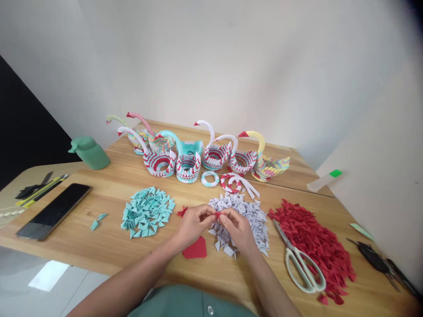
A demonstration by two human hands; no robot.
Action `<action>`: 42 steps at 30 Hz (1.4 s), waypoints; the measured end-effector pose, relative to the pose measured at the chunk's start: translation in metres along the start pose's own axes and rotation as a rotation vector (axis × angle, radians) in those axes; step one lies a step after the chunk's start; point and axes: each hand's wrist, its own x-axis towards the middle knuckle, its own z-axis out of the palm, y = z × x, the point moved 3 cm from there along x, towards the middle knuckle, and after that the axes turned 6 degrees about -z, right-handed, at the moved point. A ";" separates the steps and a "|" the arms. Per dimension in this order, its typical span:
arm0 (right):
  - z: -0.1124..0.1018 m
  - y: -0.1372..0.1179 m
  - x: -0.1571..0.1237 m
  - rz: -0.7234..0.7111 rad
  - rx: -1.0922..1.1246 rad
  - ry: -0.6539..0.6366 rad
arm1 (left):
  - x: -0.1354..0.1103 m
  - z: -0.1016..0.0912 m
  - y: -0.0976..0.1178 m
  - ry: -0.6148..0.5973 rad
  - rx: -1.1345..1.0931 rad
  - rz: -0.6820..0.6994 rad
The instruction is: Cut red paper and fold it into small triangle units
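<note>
My left hand and my right hand meet over the wooden table, fingertips pinched together on a small red paper piece. Directly behind them lies a pile of white folded paper triangles. A flat red paper scrap lies under my left wrist, and a tiny red piece sits just left of that hand. A teal triangle pile is to the left, a red triangle pile to the right.
Several modular-paper swans stand in a row at the back, with small rings before them. White-handled scissors lie right of my hands. A phone, green bottle, pens sit left; dark tools far right.
</note>
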 end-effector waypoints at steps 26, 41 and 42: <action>0.002 0.009 0.001 0.044 0.197 0.062 | 0.000 0.006 -0.002 -0.052 -0.108 -0.006; 0.000 0.000 -0.002 -0.109 -0.066 0.089 | 0.005 0.004 -0.005 -0.063 -0.274 -0.022; 0.000 0.000 -0.002 -0.112 -0.063 0.078 | 0.005 0.004 -0.005 -0.065 -0.285 -0.029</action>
